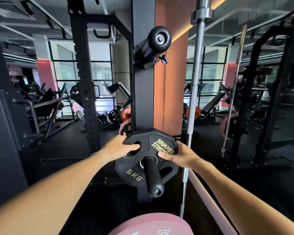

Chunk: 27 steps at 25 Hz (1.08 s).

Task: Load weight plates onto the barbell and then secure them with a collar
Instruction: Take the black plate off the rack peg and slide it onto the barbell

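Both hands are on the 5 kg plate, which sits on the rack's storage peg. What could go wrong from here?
1. The left hand grips through a slot in the plate; those fingers may get pinched against whatever lies behind.
2. The right hand holds only the rim, so the plate may tip as it clears the peg.
3. The upright barbell leans close on the right; a swinging plate could knock it.

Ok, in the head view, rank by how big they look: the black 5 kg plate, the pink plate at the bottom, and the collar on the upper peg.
1. Black 5 kg plate
2. Pink plate, cropped and nearest the camera, so unsure
3. Collar, smallest
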{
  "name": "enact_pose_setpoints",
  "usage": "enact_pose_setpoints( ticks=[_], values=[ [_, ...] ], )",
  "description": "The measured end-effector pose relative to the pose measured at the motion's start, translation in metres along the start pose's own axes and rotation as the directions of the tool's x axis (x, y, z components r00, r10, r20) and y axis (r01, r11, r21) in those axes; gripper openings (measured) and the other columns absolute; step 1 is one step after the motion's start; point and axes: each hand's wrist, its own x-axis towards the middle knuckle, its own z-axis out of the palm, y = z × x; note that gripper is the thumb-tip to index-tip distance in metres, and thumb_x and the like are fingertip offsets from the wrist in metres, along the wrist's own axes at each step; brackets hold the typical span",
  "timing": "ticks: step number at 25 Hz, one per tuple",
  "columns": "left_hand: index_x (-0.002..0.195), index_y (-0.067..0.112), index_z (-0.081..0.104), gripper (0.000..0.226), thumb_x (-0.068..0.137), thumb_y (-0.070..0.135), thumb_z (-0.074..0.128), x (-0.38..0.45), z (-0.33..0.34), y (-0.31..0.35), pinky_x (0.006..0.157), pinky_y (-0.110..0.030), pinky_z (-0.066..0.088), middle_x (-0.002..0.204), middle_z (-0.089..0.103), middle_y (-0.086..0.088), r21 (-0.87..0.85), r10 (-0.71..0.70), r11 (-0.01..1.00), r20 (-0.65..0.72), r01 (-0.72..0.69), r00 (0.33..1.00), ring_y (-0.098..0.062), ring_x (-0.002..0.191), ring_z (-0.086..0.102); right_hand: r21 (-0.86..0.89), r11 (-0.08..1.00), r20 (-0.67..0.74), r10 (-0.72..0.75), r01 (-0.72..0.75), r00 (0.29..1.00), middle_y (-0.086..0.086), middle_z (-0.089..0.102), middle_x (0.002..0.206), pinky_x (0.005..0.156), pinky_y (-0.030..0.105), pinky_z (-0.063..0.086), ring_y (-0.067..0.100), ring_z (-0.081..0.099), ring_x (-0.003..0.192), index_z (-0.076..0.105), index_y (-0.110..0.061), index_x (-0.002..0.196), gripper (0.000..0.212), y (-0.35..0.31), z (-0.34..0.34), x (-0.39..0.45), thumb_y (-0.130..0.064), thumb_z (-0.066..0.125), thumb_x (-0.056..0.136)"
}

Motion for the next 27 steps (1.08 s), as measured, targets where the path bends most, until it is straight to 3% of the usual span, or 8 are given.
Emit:
enact_pose_setpoints(
  ticks=[5, 9, 12, 16, 19, 21, 23, 27],
  values=[
    [0.064, 0.022, 0.061, 0.011, 0.066, 0.031, 0.067, -0.057, 0.005, 0.006, 0.053, -0.023, 0.043, 0.056, 0.064, 0.009, 0.007, 0.018, 1.000, -0.007, -0.018, 1.000, -0.011, 0.055, 0.062, 0.168, 0.983, 0.008, -0.072, 0.070, 0.997, -0.005, 0.077, 0.109, 0.096, 0.034, 0.056, 0.012, 0.073, 0.103, 0.064, -0.024, 0.119, 0.071, -0.020, -0.006, -0.084, -0.045, 0.092, 0.057],
    [0.075, 0.012, 0.064, 0.024, 0.066, 0.034, 0.066, -0.114, 0.003, 0.030, 0.053, -0.031, 0.047, 0.066, 0.066, 0.000, 0.141, 0.166, 0.975, 0.050, -0.172, 0.985, -0.020, 0.062, 0.063, 0.191, 0.977, -0.059, -0.086, 0.096, 0.995, -0.004, 0.079, 0.102, 0.078, 0.023, 0.059, 0.015, 0.075, 0.095, 0.069, -0.020, 0.112, 0.051, -0.032, -0.003, -0.185, -0.028, 0.091, 0.066],
    [0.076, 0.012, 0.063, 0.027, 0.065, 0.037, 0.064, -0.159, 0.000, 0.032, 0.052, -0.032, 0.042, 0.074, 0.069, -0.008, 0.207, 0.214, 0.950, 0.112, -0.234, 0.970, -0.021, 0.060, 0.059, 0.127, 0.988, -0.076, -0.077, 0.086, 0.994, -0.002, 0.080, 0.099, 0.082, 0.034, 0.061, 0.017, 0.076, 0.095, 0.072, -0.019, 0.106, 0.053, -0.034, 0.010, -0.245, -0.036, 0.095, 0.061],
    [0.063, 0.020, 0.053, 0.019, 0.059, 0.036, 0.062, -0.222, -0.021, 0.017, 0.045, -0.025, 0.036, 0.065, 0.058, 0.008, 0.245, 0.178, 0.948, 0.123, -0.203, 0.976, -0.013, 0.057, 0.055, 0.019, 0.995, -0.051, -0.099, 0.100, 0.994, -0.007, 0.080, 0.093, 0.078, 0.036, 0.063, 0.009, 0.076, 0.089, 0.077, -0.029, 0.094, 0.052, -0.046, 0.037, -0.282, -0.055, 0.096, 0.053],
    [0.064, 0.022, 0.044, 0.025, 0.061, 0.038, 0.063, -0.264, -0.057, 0.004, 0.043, -0.027, 0.029, 0.066, 0.049, 0.006, 0.307, 0.098, 0.945, 0.063, -0.113, 0.993, -0.012, 0.053, 0.046, 0.035, 0.975, 0.005, -0.220, 0.220, 0.975, -0.005, 0.077, 0.110, 0.079, 0.026, 0.061, 0.005, 0.072, 0.101, 0.077, -0.042, 0.094, 0.045, -0.076, 0.060, -0.282, -0.055, 0.096, 0.055],
    [0.066, 0.020, 0.043, 0.026, 0.061, 0.036, 0.063, -0.292, -0.083, -0.004, 0.046, -0.029, 0.031, 0.069, 0.049, 0.003, 0.324, 0.054, 0.945, 0.002, -0.052, 0.999, -0.015, 0.055, 0.046, 0.041, 0.954, 0.066, -0.298, 0.296, 0.952, -0.013, 0.078, 0.104, 0.083, 0.022, 0.057, 0.003, 0.069, 0.104, 0.076, -0.047, 0.096, 0.044, -0.105, 0.074, -0.282, -0.057, 0.094, 0.057],
    [0.063, 0.017, 0.044, 0.025, 0.059, 0.034, 0.062, -0.325, -0.113, -0.011, 0.047, -0.029, 0.033, 0.064, 0.052, 0.002, 0.334, 0.008, 0.943, -0.073, 0.016, 0.997, -0.017, 0.053, 0.047, 0.098, 0.931, 0.140, -0.364, 0.353, 0.921, -0.016, 0.079, 0.096, 0.082, 0.025, 0.059, 0.003, 0.073, 0.094, 0.077, -0.039, 0.098, 0.046, -0.134, 0.094, -0.281, -0.054, 0.094, 0.058],
    [0.052, 0.020, 0.039, 0.023, 0.055, 0.029, 0.061, -0.398, -0.168, -0.034, 0.045, -0.029, 0.031, 0.049, 0.049, 0.007, 0.305, -0.105, 0.938, -0.207, 0.166, 0.973, -0.017, 0.046, 0.044, 0.174, 0.883, 0.245, -0.468, 0.436, 0.849, 0.001, 0.081, 0.089, 0.083, 0.044, 0.061, 0.024, 0.077, 0.090, 0.078, -0.015, 0.092, 0.063, -0.190, 0.144, -0.276, -0.060, 0.094, 0.050]
  ],
)
